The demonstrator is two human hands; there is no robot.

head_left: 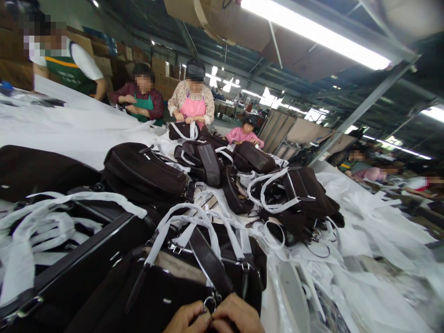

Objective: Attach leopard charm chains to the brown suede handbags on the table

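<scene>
At the bottom edge of the head view my left hand (pixel 188 318) and my right hand (pixel 238 316) meet, fingers closed, at a small metal ring (pixel 209 301). Both pinch at the ring, one from each side; the fingertips partly hide it. It sits by the end of a dark strap (pixel 211 261) on a dark brown handbag (pixel 166 289). This bag's zipped top gapes and shows a beige lining (pixel 178 267). Its handles (pixel 204 217) stand up, wrapped in white paper.
Another dark bag (pixel 79 259) with wrapped handles lies at left. More bags (pixel 145 173) are heaped beyond. White sheets and plastic wrap (pixel 374 222) spread at right. Several co-workers, one in a pink apron (pixel 193 107), are across the table. A slanted metal post (pixel 360 111) rises at right.
</scene>
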